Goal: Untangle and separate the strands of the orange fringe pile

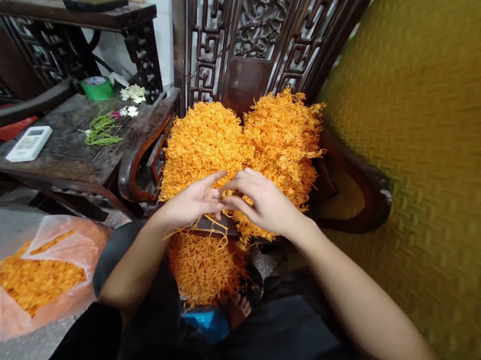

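Head view shows both hands meeting over the front edge of a carved wooden chair. Left hand and right hand pinch the same few orange flower strands with fingertips nearly closed, other fingers loosely curled. Behind them two heaps of orange garland fill the seat; more strands hang below.
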A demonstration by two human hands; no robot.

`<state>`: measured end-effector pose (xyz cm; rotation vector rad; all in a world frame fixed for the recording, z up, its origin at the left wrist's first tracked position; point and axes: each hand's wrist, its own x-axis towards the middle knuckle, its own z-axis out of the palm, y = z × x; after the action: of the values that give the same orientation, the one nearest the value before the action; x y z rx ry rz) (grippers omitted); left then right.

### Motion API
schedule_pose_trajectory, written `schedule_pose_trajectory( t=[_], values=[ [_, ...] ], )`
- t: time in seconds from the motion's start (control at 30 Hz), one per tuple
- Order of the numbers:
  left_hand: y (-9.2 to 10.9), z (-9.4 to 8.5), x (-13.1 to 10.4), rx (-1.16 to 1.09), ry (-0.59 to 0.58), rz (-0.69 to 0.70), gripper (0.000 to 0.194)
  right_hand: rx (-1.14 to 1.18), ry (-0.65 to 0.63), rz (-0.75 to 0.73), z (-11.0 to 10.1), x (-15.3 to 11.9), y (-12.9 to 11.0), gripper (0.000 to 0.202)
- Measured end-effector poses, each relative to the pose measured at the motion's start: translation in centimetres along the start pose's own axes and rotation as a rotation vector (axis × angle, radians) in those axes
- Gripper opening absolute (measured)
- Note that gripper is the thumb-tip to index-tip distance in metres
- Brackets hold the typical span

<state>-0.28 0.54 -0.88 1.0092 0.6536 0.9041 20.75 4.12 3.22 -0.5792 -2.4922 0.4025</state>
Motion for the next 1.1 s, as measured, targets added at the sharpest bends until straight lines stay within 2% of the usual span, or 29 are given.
schedule_pose_trajectory(
  t=[0.13,0.23,0.33,0.4,0.47,0.53,0.57,0.6,0.67,0.73,0.77,0.87,0.93,1.03,1.1],
  values=[
    [0.0,0.7,-0.2,0.128,-0.029,0.058,0.103,0.23,0.38,0.371,0.6,0.2,-0.1,0.026],
    [0.6,1.0,0.0,0.171,-0.022,0.058,0.098,0.449,0.52,0.586,1.6,1.0,0.0,0.03],
    [1.2,0.8,0.3,0.192,0.03,0.035,0.093,0.551,0.579,0.642,2.5,2.1,0.6,0.029],
    [1.6,0.4,0.1,0.203,0.04,0.038,0.092,0.581,0.605,0.657,2.4,2.7,1.7,0.027],
    [1.9,-0.3,-0.6,0.212,-0.035,0.018,0.094,0.599,0.726,0.686,1.3,3.0,3.4,0.028],
    [2.2,-1.1,-1.6,0.236,-0.139,-0.013,0.093,0.633,0.919,0.721,-0.4,3.0,5.4,0.033],
    [2.3,-1.5,-2.2,0.256,-0.17,-0.024,0.091,0.676,0.961,0.733,-1.3,3.0,6.2,0.034],
    [2.3,-1.9,-2.6,0.277,-0.176,-0.023,0.086,0.742,0.92,0.731,-2.0,3.0,6.8,0.034],
    [2.4,-2.5,-3.1,0.318,-0.135,0.006,0.074,0.877,0.734,0.708,-2.6,3.1,7.0,0.033],
    [2.4,-2.9,-3.0,0.352,-0.079,0.043,0.061,0.954,0.571,0.67,-2.3,3.4,6.3,0.03],
    [2.4,-3.0,-2.9,0.364,-0.053,0.064,0.055,0.97,0.528,0.652,-1.9,3.6,5.7,0.03],
    [2.5,-3.4,-2.7,0.384,-0.008,0.111,0.046,1.0,0.491,0.616,-0.7,4.7,4.3,0.029],
    [2.6,-3.7,-2.9,0.401,0.001,0.126,0.045,1.018,0.496,0.604,-0.1,5.7,4.5,0.031],
    [2.8,-4.3,-3.4,0.42,0.017,0.144,0.045,0.976,0.511,0.599,1.0,7.9,6.8,0.034],
    [2.9,-4.7,-3.7,0.426,0.028,0.157,0.045,0.783,0.503,0.632,1.9,10.1,9.4,0.029]
  ],
)
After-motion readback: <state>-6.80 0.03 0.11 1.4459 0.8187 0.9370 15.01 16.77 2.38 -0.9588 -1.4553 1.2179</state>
